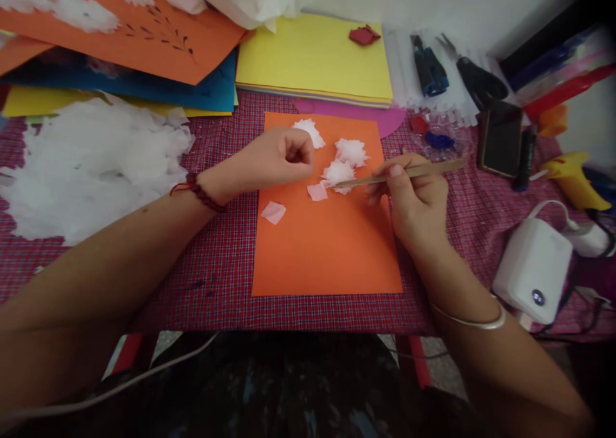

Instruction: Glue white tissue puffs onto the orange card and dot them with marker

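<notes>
An orange sheet of paper [327,252] lies on the checked cloth in front of me. White tissue-paper tufts [350,151] with ragged edges sit on its upper half, with two small pale pink tissue pieces [274,212] lower down. My left hand [289,156] is curled closed above the sheet's upper left, beside a tuft; whatever its fingers may hold is hidden. Between the thumb and fingers of my right hand [416,197] is a thin wooden stick [428,169]. The stick's pointed end is at the lower edge of the middle tuft.
A heap of white tissue pieces [96,168] lies at left. Behind are an orange sheet with white flowers [192,59] and a yellow paper stack [308,59]. To the right are scissors [474,79], a phone [500,136], a yellow glue gun [575,178] and a white box-shaped device [534,265].
</notes>
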Demonstrator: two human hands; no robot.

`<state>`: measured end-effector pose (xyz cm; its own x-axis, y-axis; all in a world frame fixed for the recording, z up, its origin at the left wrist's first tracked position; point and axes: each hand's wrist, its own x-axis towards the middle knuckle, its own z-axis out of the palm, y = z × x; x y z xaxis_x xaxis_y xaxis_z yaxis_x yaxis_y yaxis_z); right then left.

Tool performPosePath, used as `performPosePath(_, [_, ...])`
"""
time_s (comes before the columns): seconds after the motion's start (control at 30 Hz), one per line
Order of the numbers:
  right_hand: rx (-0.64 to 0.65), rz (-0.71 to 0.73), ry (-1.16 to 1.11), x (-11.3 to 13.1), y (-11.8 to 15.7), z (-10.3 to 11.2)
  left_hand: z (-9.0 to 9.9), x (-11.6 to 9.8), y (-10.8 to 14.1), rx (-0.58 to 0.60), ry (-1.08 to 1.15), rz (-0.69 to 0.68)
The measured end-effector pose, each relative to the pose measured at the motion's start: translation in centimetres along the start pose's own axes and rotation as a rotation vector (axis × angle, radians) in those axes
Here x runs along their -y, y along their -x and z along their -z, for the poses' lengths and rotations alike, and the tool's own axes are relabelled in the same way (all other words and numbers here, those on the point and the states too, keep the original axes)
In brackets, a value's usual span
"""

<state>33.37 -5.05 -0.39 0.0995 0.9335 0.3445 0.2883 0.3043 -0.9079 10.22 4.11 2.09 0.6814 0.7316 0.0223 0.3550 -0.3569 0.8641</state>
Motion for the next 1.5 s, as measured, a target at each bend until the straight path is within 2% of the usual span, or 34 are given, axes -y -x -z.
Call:
performPosePath(0.1, [0.004,0.002,-0.004,-0.2,-0.2,-0.1,-0.1,-0.3,0.2,0.211,-0.124,-0.085])
performPosePath(0.17, [-0.001,-0.006,0.004,-0.3,-0.3,-0.1,-0.8,-0.2,0.2,0.265,-0.255,-0.151])
performPosePath(0.27, [-0.002,-0.032,0.008,-0.4,-0.3,-0.1,-1.7,-0.2,0.1,0.221,-0.41,-0.197])
performPosePath(0.33, [-0.002,-0.04,-0.013,-0.5,-0.3,-0.1,-1.6,-0.6,0.1,0.168,-0.405,-0.171])
performPosePath(0.4, [-0.011,-0.031,-0.03,-0.6,-0.4,-0.1,-0.7,-1.7,0.3,0.111,-0.266,-0.121])
performPosePath(0.47, [-0.02,-0.026,-0.011,-0.6,-0.4,-0.2,0.7,-3.0,0.7,0.088,-0.038,-0.06])
performPosePath(0.5, [-0.021,-0.024,0.008,-0.6,-0.4,-0.2,1.3,-3.5,0.9,0.129,0.061,-0.023])
performPosePath(0.53, [-0.018,-0.024,0.024,-0.6,-0.5,-0.2,1.7,-3.9,1.0,0.219,0.121,0.02])
performPosePath(0.6, [-0.005,-0.034,0.023,-0.6,-0.5,-0.2,1.7,-3.8,1.0,0.414,0.102,0.078])
performPosePath(0.63, [-0.011,-0.033,0.003,-0.6,-0.5,-0.1,1.3,-3.3,0.8,0.466,0.042,0.087])
performPosePath(0.67, [-0.027,-0.03,-0.024,-0.6,-0.5,0.0,0.7,-2.8,0.6,0.46,-0.032,0.082])
performPosePath(0.77, [-0.09,-0.021,-0.078,-0.9,-0.5,0.4,-1.5,-0.8,-0.3,0.252,-0.202,0.035])
performPosePath(0.83, [-0.072,-0.042,-0.07,-1.2,-0.5,0.6,-2.5,0.0,-0.6,0.164,-0.241,0.009])
performPosePath(0.93, [-0.04,-0.053,-0.052,-1.7,-0.6,0.5,-2.7,0.2,-0.6,0.138,-0.224,-0.003])
performPosePath(1.13, [-0.094,-0.053,-0.021,-1.8,-0.6,0.2,-1.8,-0.7,-0.5,0.188,-0.194,-0.016])
performPosePath(1.27, [-0.119,-0.06,-0.011,-1.8,-0.7,0.3,-2.0,-0.9,-0.6,0.201,-0.232,-0.027])
performPosePath(1.4, [-0.12,-0.096,-0.083,-1.5,-0.7,0.4,-3.2,-0.6,-0.8,0.077,-0.273,-0.028])
performPosePath(1.5, [-0.167,-0.067,-0.178,-1.0,-0.7,0.5,-4.0,-0.3,-1.0,-0.024,-0.278,-0.034])
